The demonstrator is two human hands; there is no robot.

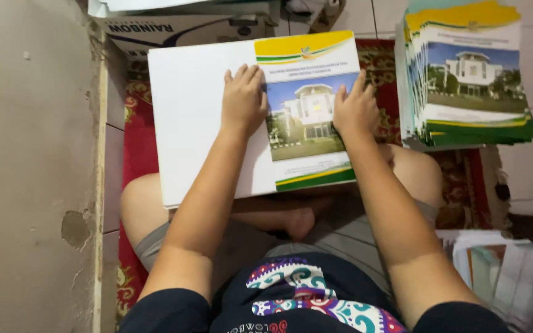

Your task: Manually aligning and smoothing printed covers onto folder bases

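Observation:
A printed cover sheet (308, 157) with a building photo and yellow and green bands lies on a stack of large white sheets (186, 123), which rests over my crossed legs. My left hand (243, 100) presses flat where the cover's left edge meets the white sheet. My right hand (355, 110) lies flat on the cover's right edge, fingers spread. Neither hand grips anything.
A tall pile of the same printed covers (470, 80) stands at the right on the tiled floor. A cardboard box (180, 28) sits behind the white sheets. Loose papers (501, 265) lie at lower right. A concrete wall (32, 166) runs along the left, with a red patterned rug (137, 154) underneath.

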